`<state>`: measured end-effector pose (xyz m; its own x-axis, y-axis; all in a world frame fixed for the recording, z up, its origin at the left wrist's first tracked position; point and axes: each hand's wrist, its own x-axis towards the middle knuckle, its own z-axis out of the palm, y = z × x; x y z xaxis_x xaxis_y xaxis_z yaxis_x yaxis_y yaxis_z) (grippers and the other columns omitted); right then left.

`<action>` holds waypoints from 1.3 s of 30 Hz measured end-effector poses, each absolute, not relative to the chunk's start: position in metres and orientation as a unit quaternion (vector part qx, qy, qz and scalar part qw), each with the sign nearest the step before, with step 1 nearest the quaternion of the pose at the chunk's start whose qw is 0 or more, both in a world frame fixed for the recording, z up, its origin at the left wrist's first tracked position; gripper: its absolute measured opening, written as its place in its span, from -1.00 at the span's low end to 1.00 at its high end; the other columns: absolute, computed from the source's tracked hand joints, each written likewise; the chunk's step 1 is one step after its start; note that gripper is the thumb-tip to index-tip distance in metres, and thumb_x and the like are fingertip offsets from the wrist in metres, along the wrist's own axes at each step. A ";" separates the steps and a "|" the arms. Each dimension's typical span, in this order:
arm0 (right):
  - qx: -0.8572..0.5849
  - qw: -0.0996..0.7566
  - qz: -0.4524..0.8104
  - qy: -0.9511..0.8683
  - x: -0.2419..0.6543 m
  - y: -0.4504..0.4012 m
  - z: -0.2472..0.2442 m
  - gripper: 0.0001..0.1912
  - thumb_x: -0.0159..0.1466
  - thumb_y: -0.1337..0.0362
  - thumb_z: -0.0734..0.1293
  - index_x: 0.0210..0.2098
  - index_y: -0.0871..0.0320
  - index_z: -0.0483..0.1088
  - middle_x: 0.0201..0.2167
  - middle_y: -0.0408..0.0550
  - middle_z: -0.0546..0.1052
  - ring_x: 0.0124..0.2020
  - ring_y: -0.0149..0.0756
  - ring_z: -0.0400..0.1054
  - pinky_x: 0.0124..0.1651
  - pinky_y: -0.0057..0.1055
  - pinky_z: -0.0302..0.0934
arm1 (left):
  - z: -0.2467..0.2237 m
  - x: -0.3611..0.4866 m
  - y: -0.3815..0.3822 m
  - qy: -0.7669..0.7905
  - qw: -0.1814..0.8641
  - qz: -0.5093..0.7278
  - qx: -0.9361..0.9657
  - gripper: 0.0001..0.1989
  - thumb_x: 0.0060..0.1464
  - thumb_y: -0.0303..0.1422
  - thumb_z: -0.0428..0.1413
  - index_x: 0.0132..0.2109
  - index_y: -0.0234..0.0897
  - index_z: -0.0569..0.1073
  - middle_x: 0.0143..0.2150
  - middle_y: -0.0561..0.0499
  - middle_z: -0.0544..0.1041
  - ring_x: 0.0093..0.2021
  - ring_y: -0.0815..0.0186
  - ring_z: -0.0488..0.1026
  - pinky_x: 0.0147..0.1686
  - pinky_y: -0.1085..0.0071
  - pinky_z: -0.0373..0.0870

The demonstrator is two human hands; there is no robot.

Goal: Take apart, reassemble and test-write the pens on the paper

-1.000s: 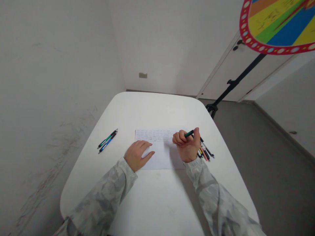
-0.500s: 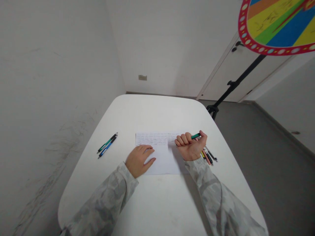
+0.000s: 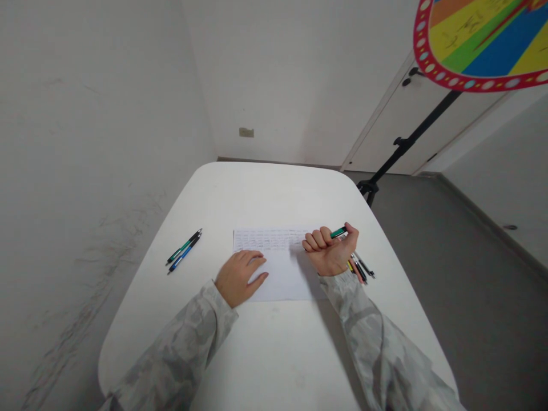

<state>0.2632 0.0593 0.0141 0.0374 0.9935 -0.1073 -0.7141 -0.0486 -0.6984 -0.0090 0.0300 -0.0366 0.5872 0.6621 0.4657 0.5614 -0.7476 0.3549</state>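
My left hand (image 3: 240, 277) lies over the left side of a white sheet of paper (image 3: 282, 279), its fingers loosely spread and holding nothing. Rows of handwriting cover the top part of that sheet; the lower part is blank. Above the sheet's right side, my right hand (image 3: 329, 251) is curled in a fist, palm side turned up, around a green and black pen (image 3: 338, 232). One end of the pen sticks out by the thumb, whose tip is close to that end; the fingers hide the rest.
Several pens (image 3: 363, 268) lie bunched on the white table (image 3: 274, 194), partly behind my right hand. At the left are a green pen (image 3: 183, 247) and a blue pen (image 3: 184, 255). Walls stand left and ahead; a colourful wheel (image 3: 483, 45) on a black stand (image 3: 411, 140) is at right.
The whole view has shifted slightly, so everything appears a little further left and up. Both hands keep their poses, and the pen stays in my right fist.
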 end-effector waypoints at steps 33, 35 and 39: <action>-0.568 0.527 0.338 -0.534 0.260 0.046 -0.042 -0.91 0.26 0.25 0.43 -0.36 0.05 0.44 -0.58 -0.23 0.37 -0.56 -0.36 0.16 -0.48 -0.40 0.01 | -0.039 -0.011 0.029 0.348 0.094 0.266 0.894 -0.54 0.20 -0.07 0.35 0.12 -0.21 0.55 0.15 -0.21 0.60 0.11 -0.02 0.56 0.11 -0.05 0.52; -0.567 0.542 0.323 -0.530 0.260 0.047 -0.043 -0.75 0.20 0.32 0.42 -0.51 0.06 0.28 -0.60 -0.25 0.28 -0.55 -0.37 0.10 -0.46 -0.40 -0.02 | -0.039 -0.011 0.029 0.349 0.098 0.265 0.893 -0.53 0.20 -0.07 0.35 0.13 -0.21 0.55 0.15 -0.21 0.60 0.12 -0.02 0.55 0.11 -0.06 0.51; -0.573 0.542 0.324 -0.522 0.259 0.047 -0.044 -0.68 0.20 0.30 0.40 -0.56 0.05 0.20 -0.64 -0.27 0.20 -0.55 -0.38 0.05 -0.48 -0.39 -0.06 | -0.037 -0.010 0.029 0.351 0.102 0.260 0.894 -0.55 0.20 -0.08 0.35 0.14 -0.19 0.55 0.15 -0.20 0.60 0.12 -0.02 0.55 0.11 -0.06 0.51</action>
